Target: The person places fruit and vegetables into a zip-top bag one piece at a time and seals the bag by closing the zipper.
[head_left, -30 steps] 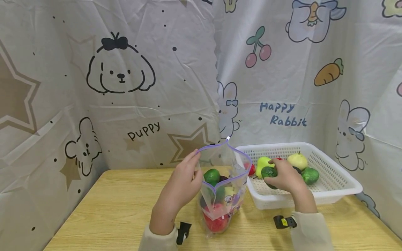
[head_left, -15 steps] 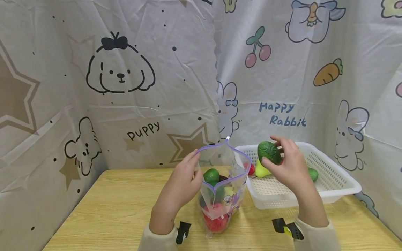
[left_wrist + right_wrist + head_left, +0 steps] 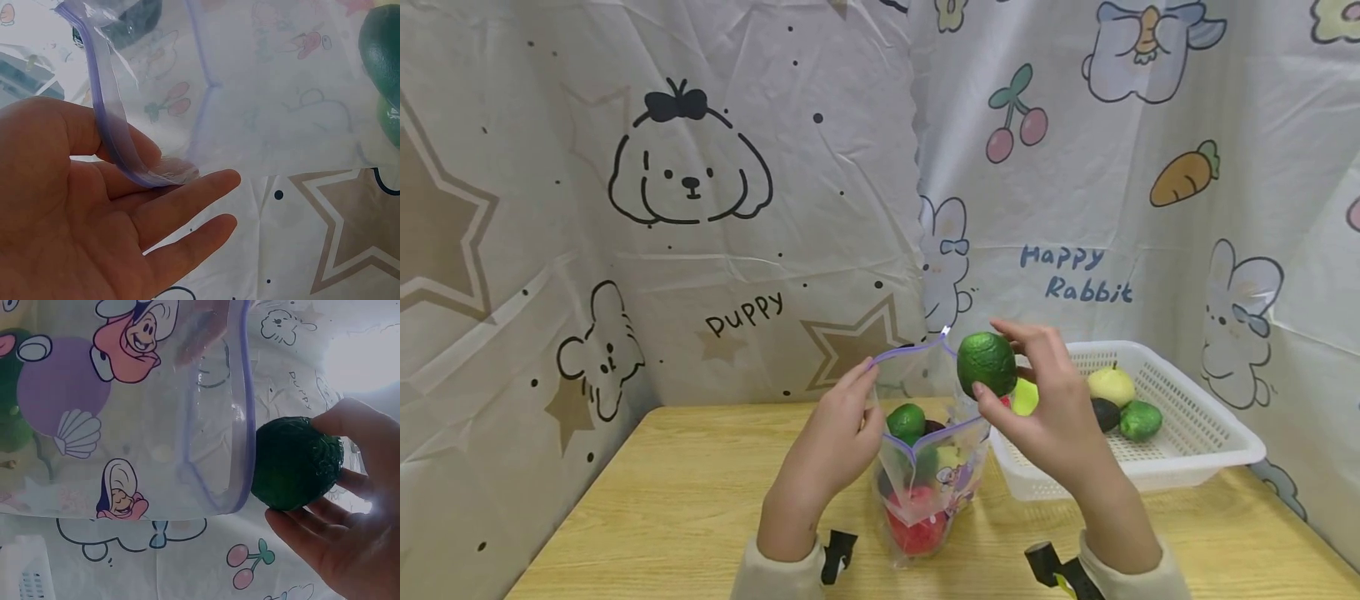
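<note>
A clear zip bag (image 3: pixel 925 500) with a purple-edged mouth stands on the table, its mouth spread wide. Inside it show a red fruit (image 3: pixel 916 525), a green avocado (image 3: pixel 906 423) and other produce. My left hand (image 3: pixel 842 425) pinches the left side of the bag's rim between thumb and fingers; in the left wrist view the purple zip strip (image 3: pixel 100 94) runs between them. My right hand (image 3: pixel 1048 400) holds a dark green, rough-skinned avocado (image 3: pixel 986 365) by thumb and fingertips. The right wrist view has this avocado (image 3: pixel 297 464) right at the bag's mouth, overlapping the rim's edge.
A white perforated basket (image 3: pixel 1217 442) stands to the right of the bag. In it lie a pale yellow-green pear (image 3: pixel 1111 386), a green fruit (image 3: pixel 1141 421), a dark fruit (image 3: pixel 1105 413) and a bright green pear (image 3: pixel 1024 397). A printed curtain (image 3: pixel 850 167) hangs behind the wooden table (image 3: pixel 700 500).
My right hand has lifted the avocado out of the basket and carried it left to the bag's mouth. My left hand stays in place on the rim.
</note>
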`<move>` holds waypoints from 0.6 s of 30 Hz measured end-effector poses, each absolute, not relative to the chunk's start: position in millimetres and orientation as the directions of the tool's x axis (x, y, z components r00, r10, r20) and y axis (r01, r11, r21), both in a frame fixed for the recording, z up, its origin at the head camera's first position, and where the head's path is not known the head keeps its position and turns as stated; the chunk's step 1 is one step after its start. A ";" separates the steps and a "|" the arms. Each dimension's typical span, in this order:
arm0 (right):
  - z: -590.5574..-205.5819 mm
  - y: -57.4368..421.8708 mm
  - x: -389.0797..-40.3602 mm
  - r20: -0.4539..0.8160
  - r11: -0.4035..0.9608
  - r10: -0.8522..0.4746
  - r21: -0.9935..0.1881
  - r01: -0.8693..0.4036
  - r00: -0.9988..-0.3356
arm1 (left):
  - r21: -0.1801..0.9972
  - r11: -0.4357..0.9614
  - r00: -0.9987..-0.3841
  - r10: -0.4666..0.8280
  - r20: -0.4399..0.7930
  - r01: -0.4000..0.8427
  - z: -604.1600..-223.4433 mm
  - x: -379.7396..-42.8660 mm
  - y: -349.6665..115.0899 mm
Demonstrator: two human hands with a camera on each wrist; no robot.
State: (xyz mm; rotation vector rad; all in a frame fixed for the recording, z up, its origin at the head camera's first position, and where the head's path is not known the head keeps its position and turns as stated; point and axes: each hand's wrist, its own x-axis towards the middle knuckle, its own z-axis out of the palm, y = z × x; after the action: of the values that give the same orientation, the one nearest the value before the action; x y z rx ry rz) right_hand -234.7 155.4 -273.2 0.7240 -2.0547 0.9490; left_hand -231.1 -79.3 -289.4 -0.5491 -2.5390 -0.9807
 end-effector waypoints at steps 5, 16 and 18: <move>-277.5 153.7 -237.2 0.753 0.580 -0.249 -0.388 -0.716 -0.609 | 0.554 0.681 -0.857 0.226 0.464 0.479 -289.7 -231.3 -78.8; -280.2 153.1 -240.1 0.702 0.602 -0.336 -0.353 -0.716 -0.628 | 0.552 0.686 -0.860 0.227 0.456 0.474 -289.5 -231.1 -78.6; -280.5 153.4 -240.1 0.700 0.602 -0.340 -0.350 -0.717 -0.628 | 0.552 0.686 -0.860 0.227 0.458 0.475 -289.4 -231.3 -78.3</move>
State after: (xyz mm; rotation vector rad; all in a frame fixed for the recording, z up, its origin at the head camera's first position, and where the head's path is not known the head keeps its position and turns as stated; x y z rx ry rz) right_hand -240.1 153.4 -280.5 0.8326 -2.2447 0.8443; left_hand -231.3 -78.3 -289.4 -0.5510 -2.5452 -0.9758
